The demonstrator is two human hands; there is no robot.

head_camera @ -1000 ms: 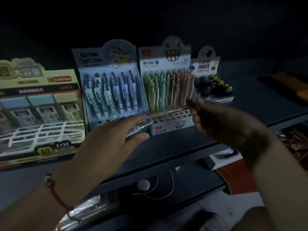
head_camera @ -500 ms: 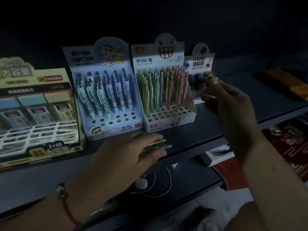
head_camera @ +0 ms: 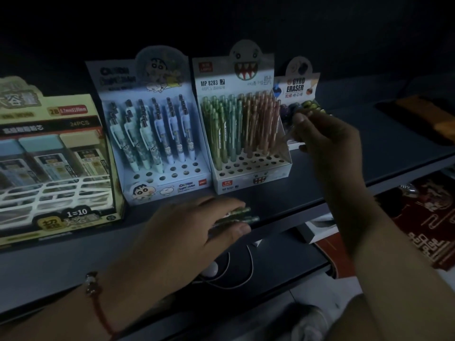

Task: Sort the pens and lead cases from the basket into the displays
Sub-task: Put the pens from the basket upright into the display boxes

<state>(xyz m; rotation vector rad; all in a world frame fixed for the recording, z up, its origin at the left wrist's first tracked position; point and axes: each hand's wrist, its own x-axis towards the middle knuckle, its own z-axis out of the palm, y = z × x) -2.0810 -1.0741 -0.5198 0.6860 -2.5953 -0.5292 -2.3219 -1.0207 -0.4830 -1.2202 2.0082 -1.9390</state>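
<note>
My left hand (head_camera: 197, 230) lies low over the desk's front edge, closed around a bundle of greenish pens (head_camera: 242, 215) whose tips stick out to the right. Raised beside the right wall of the pastel pencil display (head_camera: 246, 134), my right hand (head_camera: 322, 141) pinches one thin pinkish pencil (head_camera: 286, 137), tilted toward that display. The blue cartoon pen display (head_camera: 157, 134) stands left of it, with empty holes along its front rows. At far left is the yellow lead case display (head_camera: 49, 153) with a white grid front. No basket is in view.
A small gyro eraser display (head_camera: 298, 94) stands behind my right hand. The dark desk (head_camera: 384, 148) runs right toward an orange object (head_camera: 428, 114). Below the desk edge sit a shelf with a white cable and earbud (head_camera: 211, 269), a white box (head_camera: 320, 230) and a red patterned rug (head_camera: 423, 217).
My left hand drew back from the displays to the desk's front edge with its pens. My right hand rose to the right with the thin pencil, up beside the pastel display's right wall.
</note>
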